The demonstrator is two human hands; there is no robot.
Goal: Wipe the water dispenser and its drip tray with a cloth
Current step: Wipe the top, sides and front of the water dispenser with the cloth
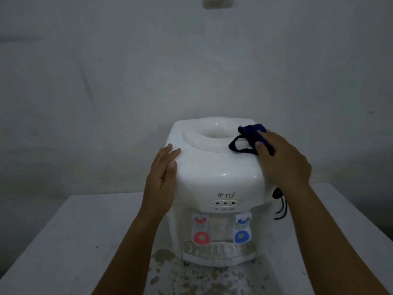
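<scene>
Pressing crumpled blue cloth [254,135] onto glossy rounded dispenser [214,167].

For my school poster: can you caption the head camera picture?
Right hand wipes the water dispenser top with a blue cloth.

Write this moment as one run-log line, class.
stage: wiping top | right hand: presses blue cloth on water dispenser top right | left hand: flat on left side | drip tray: dirty, untouched
</scene>
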